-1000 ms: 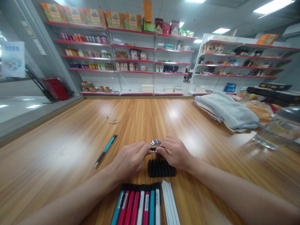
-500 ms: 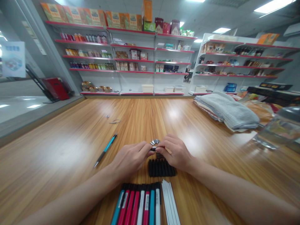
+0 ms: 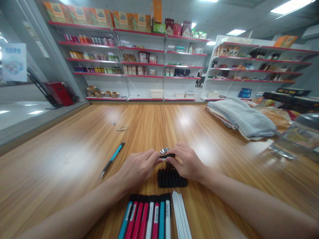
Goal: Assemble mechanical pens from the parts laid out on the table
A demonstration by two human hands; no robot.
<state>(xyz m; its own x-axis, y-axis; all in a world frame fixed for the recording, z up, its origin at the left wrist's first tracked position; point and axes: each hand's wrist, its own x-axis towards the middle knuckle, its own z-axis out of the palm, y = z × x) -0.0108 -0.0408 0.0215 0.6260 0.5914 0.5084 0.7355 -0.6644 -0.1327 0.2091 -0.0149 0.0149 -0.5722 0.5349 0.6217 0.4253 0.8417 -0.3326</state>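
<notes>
**View:** head cam, looking forward and down over a wooden table (image 3: 62,149), with both forearms coming in from the bottom corners.

**Held piece:** a small black piece (image 3: 167,155), roughly mid-table, right between the fingertips. Can't really tell what it is from here.

**Its axis:** long axis runs pretty much left to right across the view, lying flat-ish, maybe a slight tilt up on the right side.

**Silver bit:** a fan of small silver metal bits (image 3: 163,153) sticks up and away from the black piece, touching it. Too small to make out the details.

**Right below it:** a neat row of black tubes (image 3: 171,178), just under the hands, standing in no one's way.

**Near the bottom:** a row of pens (image 3: 144,215), pink, teal and white, sits side by side, and a bundle of white sticks (image 3: 180,215) lies beside them, all pointing toward the hands.

**Left side:** a teal pen (image 3: 112,158) lies at a slant, just left of the left hand, with a small loop (image 3: 122,128) and a tiny metal bit (image 3: 114,123) farther out.

**Right side:** folded cloth (image 3: 241,119) and a glass jar (image 3: 296,136), well apart from the hands.

**Left hand (image 3: 136,169):** curled, fingers pinching the black piece from the left.

**Right hand (image 3: 186,164):** curled too, pinching it from the right, with the fingertips close to the left hand's.
</notes>
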